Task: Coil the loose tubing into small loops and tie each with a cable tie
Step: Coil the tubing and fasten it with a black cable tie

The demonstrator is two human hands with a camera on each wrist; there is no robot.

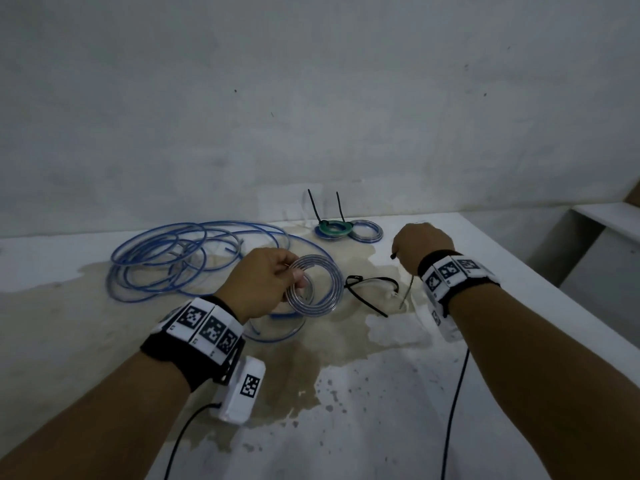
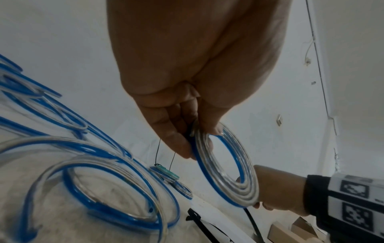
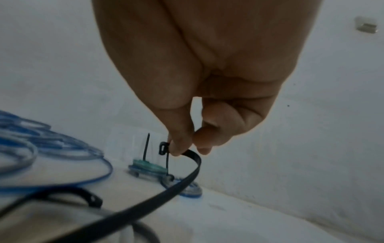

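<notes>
We are standing at a white, stained table (image 1: 346, 393) that is running up to a white wall (image 1: 311, 98), and the loose tubing (image 1: 166, 258), clear with a blue stripe, is sprawling in wide rings across the far left of the tabletop, with one strand trailing near us under our left arm. Our left hand (image 1: 263, 282) is hovering above the table near the middle, its fingers and thumb curling round one side of a small coil (image 1: 317, 284) of the same tubing, wound several turns deep and held up off the surface. Our right hand (image 1: 420, 247) is hanging further right and a little farther off, thumb and forefinger pinching a black cable tie (image 3: 182, 177) just behind its head, so that the strap is arching down and trailing back toward us. Between our hands, more black cable ties (image 1: 369, 289) are lying loose on the table. At the far edge by the wall, two finished coils (image 1: 348, 230) are lying flat, touching side by side, the left one showing green, with two black tie tails (image 1: 327, 204) sticking upright from them.
</notes>
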